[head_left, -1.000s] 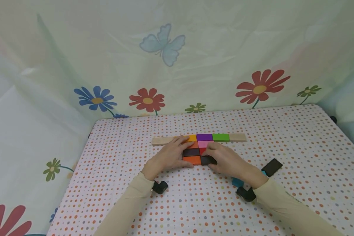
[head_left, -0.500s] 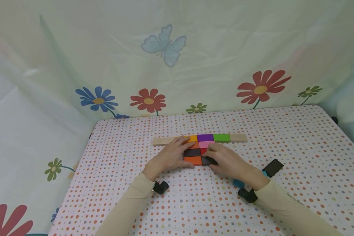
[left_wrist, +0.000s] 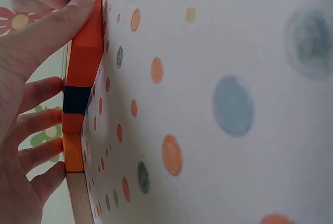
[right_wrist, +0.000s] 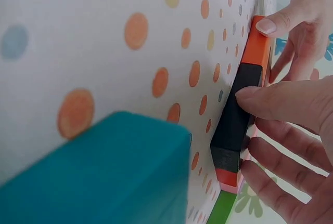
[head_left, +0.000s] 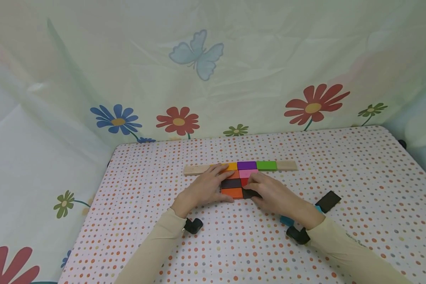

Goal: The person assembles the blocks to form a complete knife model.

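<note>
My right hand (head_left: 275,193) pinches a black block (right_wrist: 234,109) at the near right corner of a flat layout, thumb on its near side. Spread over the left side of the layout, my left hand (head_left: 202,187) has its thumb against the near orange block (head_left: 232,193) and its fingertips on blocks farther back. Between the hands lie a dark block (head_left: 231,183), a red block (head_left: 244,182) partly hidden by my right fingers, and a pink block (head_left: 247,173). The far row has a yellow-orange block (head_left: 231,166), a purple block (head_left: 246,165) and a green block (head_left: 266,166).
Plain wooden blocks extend the far row at its left (head_left: 196,170) and right ends (head_left: 286,165). Near my right wrist lie a teal block (head_left: 286,221), partly covered by the forearm, and a loose black block (head_left: 328,201). A dotted cloth (head_left: 234,244) covers the table.
The head view shifts very slightly. Both hands stay in place on the blocks, with only a slight adjustment of the black block under my right fingers.
</note>
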`<state>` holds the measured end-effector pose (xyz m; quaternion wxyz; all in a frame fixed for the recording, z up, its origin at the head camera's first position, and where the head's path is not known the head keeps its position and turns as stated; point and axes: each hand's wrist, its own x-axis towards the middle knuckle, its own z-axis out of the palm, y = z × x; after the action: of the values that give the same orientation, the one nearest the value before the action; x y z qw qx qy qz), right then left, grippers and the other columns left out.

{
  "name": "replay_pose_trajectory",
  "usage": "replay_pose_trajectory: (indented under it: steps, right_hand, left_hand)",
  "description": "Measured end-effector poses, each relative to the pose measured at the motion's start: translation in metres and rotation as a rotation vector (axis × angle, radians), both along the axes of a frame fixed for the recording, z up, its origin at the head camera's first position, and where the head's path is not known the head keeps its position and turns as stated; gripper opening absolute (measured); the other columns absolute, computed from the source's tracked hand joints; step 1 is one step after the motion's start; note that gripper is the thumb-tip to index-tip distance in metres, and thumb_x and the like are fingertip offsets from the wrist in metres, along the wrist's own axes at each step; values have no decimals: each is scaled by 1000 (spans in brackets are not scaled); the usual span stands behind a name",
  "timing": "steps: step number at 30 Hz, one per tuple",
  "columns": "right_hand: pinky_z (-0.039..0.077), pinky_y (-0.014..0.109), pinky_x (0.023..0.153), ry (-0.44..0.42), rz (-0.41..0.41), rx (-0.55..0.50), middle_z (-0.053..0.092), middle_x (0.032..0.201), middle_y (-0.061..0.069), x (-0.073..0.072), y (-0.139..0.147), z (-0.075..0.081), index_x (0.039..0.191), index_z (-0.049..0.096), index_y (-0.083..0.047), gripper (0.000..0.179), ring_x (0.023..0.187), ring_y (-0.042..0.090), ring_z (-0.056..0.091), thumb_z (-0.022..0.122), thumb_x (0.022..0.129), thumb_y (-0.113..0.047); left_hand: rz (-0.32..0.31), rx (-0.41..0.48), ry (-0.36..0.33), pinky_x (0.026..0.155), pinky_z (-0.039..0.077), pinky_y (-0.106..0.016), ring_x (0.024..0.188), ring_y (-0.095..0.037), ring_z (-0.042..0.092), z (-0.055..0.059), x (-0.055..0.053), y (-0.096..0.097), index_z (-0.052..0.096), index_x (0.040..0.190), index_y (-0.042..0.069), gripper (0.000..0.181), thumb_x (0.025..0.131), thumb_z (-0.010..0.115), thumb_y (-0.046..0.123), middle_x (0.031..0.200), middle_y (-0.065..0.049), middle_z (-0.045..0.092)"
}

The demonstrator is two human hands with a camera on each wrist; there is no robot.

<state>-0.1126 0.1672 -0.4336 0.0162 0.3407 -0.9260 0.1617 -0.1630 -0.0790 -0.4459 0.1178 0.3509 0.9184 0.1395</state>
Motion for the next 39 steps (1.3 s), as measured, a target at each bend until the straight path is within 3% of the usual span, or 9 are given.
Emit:
replay_pose_trajectory:
  steps: [5, 10, 17, 23, 27, 36, 39]
  right_hand:
    - [57, 40, 83, -38, -10, -20, 63, 105, 6, -1, 3, 1, 110, 78, -1, 28, 95, 20, 60, 87, 84, -6]
    - [57, 43, 86, -113, -62, -98, 65, 109, 4, -4, 10, 8, 113, 77, -7, 22, 98, 21, 61, 81, 93, -14]
    - [56, 35, 78, -203, -100, -215, 67, 108, 1, -15, 44, 17, 117, 77, -9, 20, 94, 16, 61, 76, 97, -12]
    - [57, 49, 84, -244, -189, -180, 68, 110, 4, -12, 83, 23, 116, 78, -10, 21, 101, 24, 62, 79, 95, -15]
    - [57, 55, 88, -293, -182, -150, 68, 115, 6, -6, 112, 23, 113, 78, -13, 24, 111, 32, 61, 84, 90, -16]
    - [57, 36, 86, -401, -74, 24, 64, 117, -1, 1, 164, 21, 114, 76, -17, 40, 103, 23, 61, 90, 79, -4]
    - [57, 42, 88, -463, -92, 63, 64, 118, 1, 5, 173, 21, 114, 76, -17, 44, 107, 26, 61, 88, 76, 2]
  left_hand:
    - [-3, -12, 0, 122, 32, -46, 155, -32, 28, 2, 0, 1, 41, 162, 18, 90, 90, 75, 61, 169, -10, 30]
    - [-20, -83, 19, 123, 31, -45, 156, -31, 26, 5, 0, 7, 38, 163, 18, 89, 93, 70, 63, 171, -8, 28]
    - [-6, -118, 9, 120, 36, -45, 154, -30, 31, 10, 3, 17, 38, 163, 19, 89, 93, 68, 65, 170, -8, 29]
    - [-63, -82, 52, 121, 33, -41, 153, -28, 33, 8, 7, 37, 39, 162, 12, 92, 93, 68, 65, 167, -10, 32]
    - [-97, -73, 70, 125, 25, -40, 156, -27, 28, 4, 10, 51, 36, 163, 11, 92, 95, 65, 66, 169, -11, 31]
    - [-55, -110, 79, 124, 26, -48, 159, -26, 22, -2, 12, 60, 32, 165, 14, 87, 100, 58, 65, 173, -6, 24]
    - [-52, -99, 78, 125, 24, -45, 159, -27, 22, -2, 11, 59, 32, 165, 13, 85, 101, 58, 63, 172, -7, 25]
